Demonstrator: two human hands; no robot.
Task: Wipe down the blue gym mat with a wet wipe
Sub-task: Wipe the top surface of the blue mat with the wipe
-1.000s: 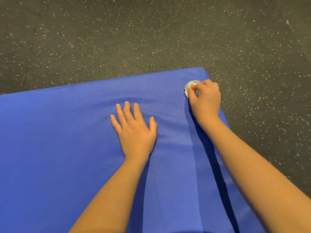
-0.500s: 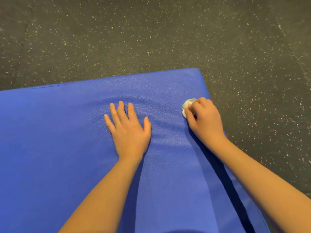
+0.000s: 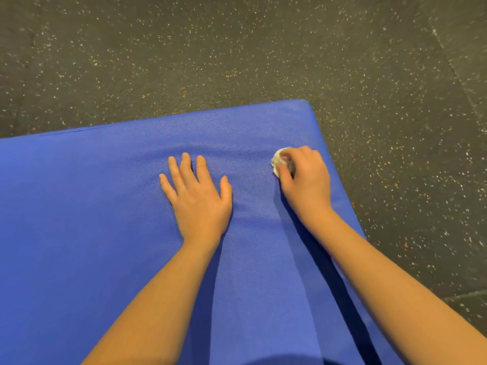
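Observation:
The blue gym mat (image 3: 92,233) fills the lower left and middle of the head view, with its far right corner at the upper middle. My left hand (image 3: 197,196) lies flat on the mat, palm down, fingers spread. My right hand (image 3: 305,180) grips a crumpled white wet wipe (image 3: 278,160) and holds it against the mat close to the right edge, a little below the corner. Most of the wipe is hidden under my curled fingers.
Dark speckled rubber flooring (image 3: 263,48) surrounds the mat at the back and on the right. A seam in the floor tiles (image 3: 453,69) runs diagonally at the far right.
My right hand has dragged the wipe from the mat's far right corner back toward me along the right edge. My left hand has stayed flat on the mat.

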